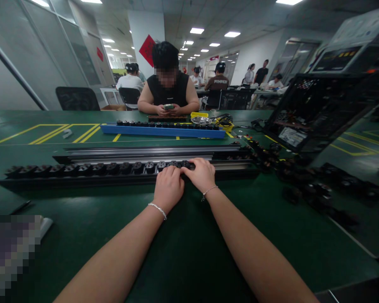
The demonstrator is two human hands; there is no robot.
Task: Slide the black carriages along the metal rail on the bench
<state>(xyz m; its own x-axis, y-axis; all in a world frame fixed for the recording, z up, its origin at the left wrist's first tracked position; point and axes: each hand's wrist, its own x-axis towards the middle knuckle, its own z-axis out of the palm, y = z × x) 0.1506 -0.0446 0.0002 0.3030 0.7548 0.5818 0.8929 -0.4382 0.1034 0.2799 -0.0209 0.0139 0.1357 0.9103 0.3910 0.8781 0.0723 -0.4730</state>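
Observation:
A long black rail (135, 182) lies crosswise on the green table, with a row of black socket modules (97, 168) seated along its left and middle part. My left hand (169, 189) is closed over the rail's near edge, its fingertips on the row; the fingertips are partly hidden. Just to its right, my right hand (204, 173) pinches a small black socket module (185, 164) at the row's right end. Right of my hands, the channel of the rail shows bare metal.
Behind lie more black rails (151, 150) and a blue rail (161, 131) with black parts. Loose black modules (303, 172) are scattered at right, beside a tilted black case (322, 109). A seated person (167, 84) holds a phone opposite. A blurred-out object (9, 252) occupies the near left.

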